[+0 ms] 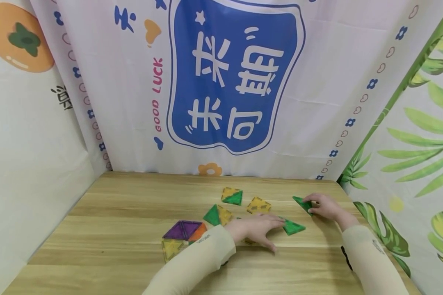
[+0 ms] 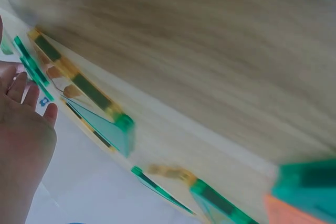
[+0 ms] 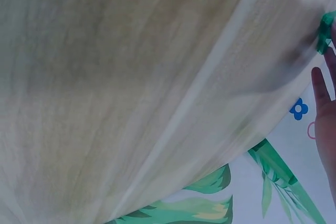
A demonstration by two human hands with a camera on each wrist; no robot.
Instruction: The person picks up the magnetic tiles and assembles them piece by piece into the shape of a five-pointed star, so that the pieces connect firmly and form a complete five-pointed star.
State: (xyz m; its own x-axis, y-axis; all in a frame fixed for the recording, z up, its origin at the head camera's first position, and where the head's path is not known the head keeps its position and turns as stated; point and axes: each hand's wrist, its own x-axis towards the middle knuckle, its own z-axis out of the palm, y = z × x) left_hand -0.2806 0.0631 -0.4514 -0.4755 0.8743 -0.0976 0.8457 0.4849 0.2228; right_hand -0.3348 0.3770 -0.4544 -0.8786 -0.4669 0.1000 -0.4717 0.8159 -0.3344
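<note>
In the head view the right hand [image 1: 326, 207] pinches a green triangular tile [image 1: 302, 203] near the table's right side; the right wrist view shows that green tile [image 3: 325, 33] at the fingers of the right hand [image 3: 328, 124]. The left hand [image 1: 258, 229], fingers extended, reaches over the tiles, its fingertips at the edge of another green triangle [image 1: 293, 227]. Partly under the left hand lies a tile that it mostly hides. In the left wrist view the left hand [image 2: 23, 129] is at the left edge, palm showing, beside green tiles [image 2: 32, 69].
Behind the left hand are a yellow-green square [image 1: 232, 196], a yellow piece [image 1: 259, 205] and a green triangle [image 1: 212, 216] beside yellow. Purple tiles [image 1: 182, 230], orange [image 1: 198, 232] and yellow [image 1: 172, 248] ones form a group left of centre. Printed curtains [image 1: 133, 102] surround the wooden table [image 1: 107, 217].
</note>
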